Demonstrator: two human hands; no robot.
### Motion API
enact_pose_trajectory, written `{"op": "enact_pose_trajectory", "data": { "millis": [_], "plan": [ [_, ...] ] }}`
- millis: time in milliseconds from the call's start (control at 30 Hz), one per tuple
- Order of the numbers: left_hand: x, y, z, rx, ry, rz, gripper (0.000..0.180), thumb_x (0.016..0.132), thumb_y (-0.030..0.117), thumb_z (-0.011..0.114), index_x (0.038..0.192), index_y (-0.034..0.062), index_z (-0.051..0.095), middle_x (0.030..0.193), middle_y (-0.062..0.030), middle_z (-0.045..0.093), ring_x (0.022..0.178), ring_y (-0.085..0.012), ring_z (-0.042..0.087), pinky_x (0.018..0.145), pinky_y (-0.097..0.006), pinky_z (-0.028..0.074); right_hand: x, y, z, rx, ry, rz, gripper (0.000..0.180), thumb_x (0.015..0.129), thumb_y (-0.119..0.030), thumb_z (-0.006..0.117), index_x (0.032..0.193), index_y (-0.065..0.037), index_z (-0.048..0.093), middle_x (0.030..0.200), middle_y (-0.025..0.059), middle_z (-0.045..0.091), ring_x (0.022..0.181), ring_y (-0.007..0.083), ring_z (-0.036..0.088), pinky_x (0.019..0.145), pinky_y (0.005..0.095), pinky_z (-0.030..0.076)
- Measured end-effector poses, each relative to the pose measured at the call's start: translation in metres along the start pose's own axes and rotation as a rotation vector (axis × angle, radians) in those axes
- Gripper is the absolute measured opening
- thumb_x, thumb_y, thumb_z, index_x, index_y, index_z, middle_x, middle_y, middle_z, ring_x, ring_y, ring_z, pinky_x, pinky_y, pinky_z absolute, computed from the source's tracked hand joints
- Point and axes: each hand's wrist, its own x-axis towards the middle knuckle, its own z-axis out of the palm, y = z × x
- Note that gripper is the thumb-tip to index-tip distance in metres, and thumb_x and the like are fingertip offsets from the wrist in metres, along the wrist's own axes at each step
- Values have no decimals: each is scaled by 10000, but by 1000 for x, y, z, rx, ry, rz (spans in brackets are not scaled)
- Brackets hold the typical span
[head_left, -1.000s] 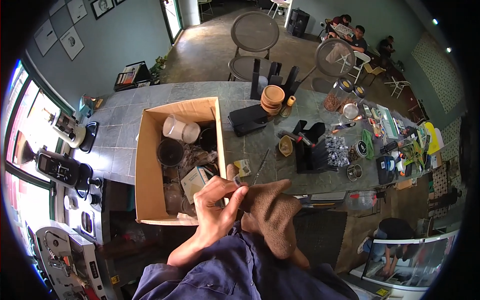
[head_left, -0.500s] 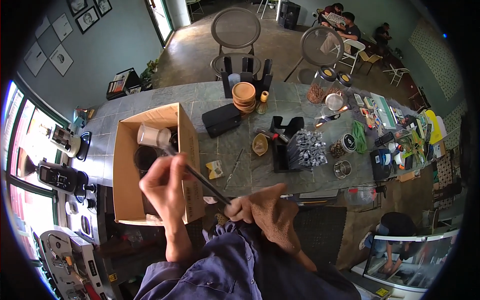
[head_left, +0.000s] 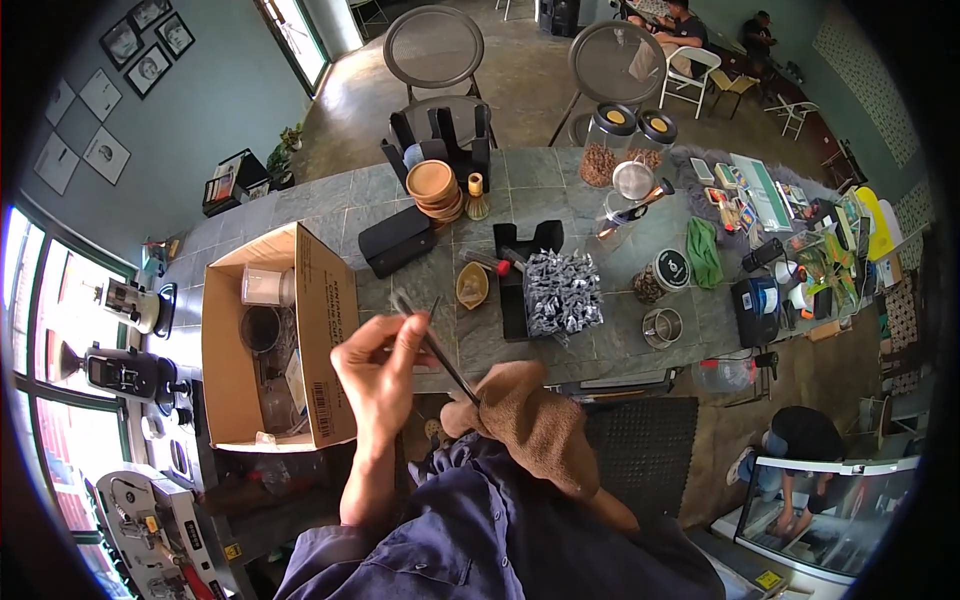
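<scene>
My left hand (head_left: pixel 378 362) is closed in a pinch round the upper part of a long, thin, dark metal utensil (head_left: pixel 446 362), held tilted above the counter's near edge. Its exact kind is unclear. In my right hand (head_left: pixel 458 417) is a brown cloth (head_left: pixel 535 425), bunched round the utensil's lower end; the cloth covers most of that hand. An open cardboard box (head_left: pixel 335 360) stands left of my left hand, with a clear container (head_left: pixel 266 285) and a dark round cup (head_left: pixel 262 328) inside. Behind my fingers a thin stick (head_left: pixel 433 306) lies on the counter, mostly hidden.
On the stone counter (head_left: pixel 400 290) stand a black holder packed with silvery wrapped pieces (head_left: pixel 563 295), a small yellow bowl (head_left: pixel 472 285), stacked wooden dishes (head_left: pixel 433 187), a bamboo whisk (head_left: pixel 477 200), jars (head_left: pixel 661 275) and a metal cup (head_left: pixel 661 327). Grinders (head_left: pixel 125 372) line the left. Another person (head_left: pixel 800 440) bends at the lower right.
The view has swung right, so the counter things sit further left. My left hand and the utensil have moved right, away from the box; the utensil is steeper. The cloth now covers more of my right fingers.
</scene>
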Motion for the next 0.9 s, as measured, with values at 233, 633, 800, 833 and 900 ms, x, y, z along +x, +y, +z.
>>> {"op": "enact_pose_trajectory", "data": {
  "millis": [233, 633, 800, 833, 900],
  "plan": [
    [9, -1, 26, 5, 268, 170, 236, 1033, 177, 717, 1046, -48, 788, 843, -73, 737, 685, -87, 675, 583, -235, 585, -26, 12, 17, 369, -98, -5, 230, 977, -191, 591, 766, -142, 515, 679, -45, 442, 515, 75, 550, 401, 283, 404],
    [-16, -79, 111, -10, -310, 214, 71, 914, -68, 777, 983, -72, 793, 1020, -134, 736, 924, -201, 762, 823, -287, 667, -82, -6, 44, 333, -293, -88, 58, 1014, -228, 510, 1008, -171, 504, 921, 20, 514, 690, 108, 528, 611, 288, 460],
    [-8, -71, 124, 168, -223, 453, 142, 887, -117, 779, 1020, -69, 799, 974, -123, 769, 886, -156, 753, 754, -252, 609, -104, -22, 59, 250, -338, 33, 85, 1040, -243, 486, 992, -173, 491, 940, 25, 515, 673, 100, 497, 574, 292, 429],
    [-5, -71, 124, 171, -216, 507, 170, 886, -122, 775, 1048, -73, 796, 980, -128, 768, 874, -161, 754, 761, -255, 616, -104, -21, 58, 249, -339, 36, 85, 1040, -243, 486, 992, -173, 491, 940, 25, 515, 673, 100, 497, 574, 292, 429],
    [-3, -71, 124, 152, -204, 528, 172, 885, -118, 779, 1051, -75, 794, 980, -129, 768, 878, -164, 756, 762, -261, 618, -103, -18, 57, 254, -389, 56, 98, 1037, -232, 492, 951, -206, 452, 911, 4, 495, 669, 89, 496, 547, 295, 415]
  ]
}}
